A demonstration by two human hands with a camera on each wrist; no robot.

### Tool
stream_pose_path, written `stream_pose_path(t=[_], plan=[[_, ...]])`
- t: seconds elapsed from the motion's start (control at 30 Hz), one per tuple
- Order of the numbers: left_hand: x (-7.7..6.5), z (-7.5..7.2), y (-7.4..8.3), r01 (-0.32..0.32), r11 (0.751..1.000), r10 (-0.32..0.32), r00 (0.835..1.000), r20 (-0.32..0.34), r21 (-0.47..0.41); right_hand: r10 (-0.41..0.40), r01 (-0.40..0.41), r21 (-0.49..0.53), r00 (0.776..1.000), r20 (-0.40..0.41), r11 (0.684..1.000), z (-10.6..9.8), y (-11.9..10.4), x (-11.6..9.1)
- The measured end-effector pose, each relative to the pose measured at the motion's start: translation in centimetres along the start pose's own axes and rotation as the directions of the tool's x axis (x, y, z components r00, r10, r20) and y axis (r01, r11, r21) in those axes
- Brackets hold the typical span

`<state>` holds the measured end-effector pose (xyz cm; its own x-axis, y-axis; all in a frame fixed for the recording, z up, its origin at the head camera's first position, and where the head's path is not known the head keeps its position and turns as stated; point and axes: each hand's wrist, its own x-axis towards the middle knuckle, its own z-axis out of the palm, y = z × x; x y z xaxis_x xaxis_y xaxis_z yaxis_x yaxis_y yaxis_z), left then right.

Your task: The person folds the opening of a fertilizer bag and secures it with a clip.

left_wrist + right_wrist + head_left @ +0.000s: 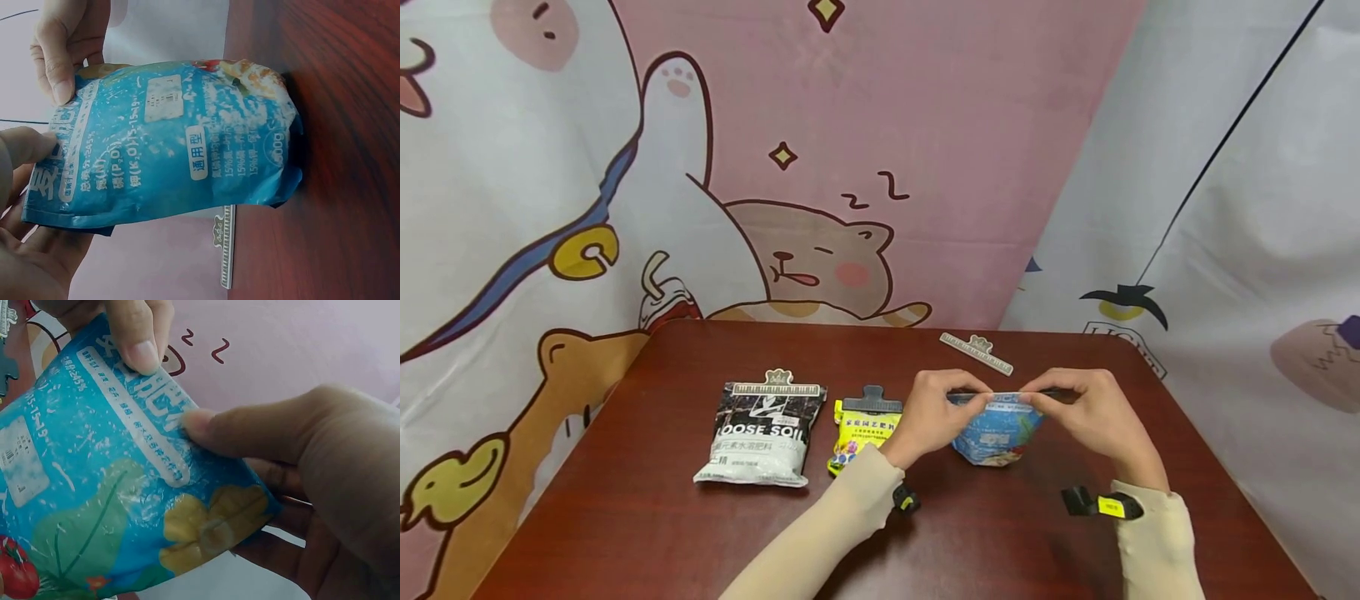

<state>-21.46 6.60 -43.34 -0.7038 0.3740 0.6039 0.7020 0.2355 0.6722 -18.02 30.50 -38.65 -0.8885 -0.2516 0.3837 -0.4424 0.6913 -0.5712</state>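
A blue fertilizer bag (996, 433) stands upright on the table, its top edge held by both hands. My left hand (936, 412) pinches that edge on the left, thumb on the near face and fingers behind. On the right side my right hand (1086, 408) pinches the same edge in the same way. White print and a label cover the bag's face (162, 137) in the left wrist view. From the right wrist, a yellow flower and a green leaf show on the bag (119, 462), with both thumbs close together at its top.
Behind the bag lies a loose pale clip (977, 353) with a ruler-like bar. To the left are a yellow bag (861, 429) closed with a dark clip (872, 400) and a black-and-white soil bag (760, 442) with a pale clip (777, 385). A printed curtain hangs behind the table (647, 533).
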Motion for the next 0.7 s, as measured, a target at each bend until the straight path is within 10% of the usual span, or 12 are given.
stream_pose_path(t=[0.7], plan=[[-1.1, 0.2, -1.0, 0.079, 0.983, -0.091, 0.994, -0.067, -0.167, 0.050, -0.053, -0.066, 0.998, -0.044, 0.996, -0.5, 0.4, -0.2]])
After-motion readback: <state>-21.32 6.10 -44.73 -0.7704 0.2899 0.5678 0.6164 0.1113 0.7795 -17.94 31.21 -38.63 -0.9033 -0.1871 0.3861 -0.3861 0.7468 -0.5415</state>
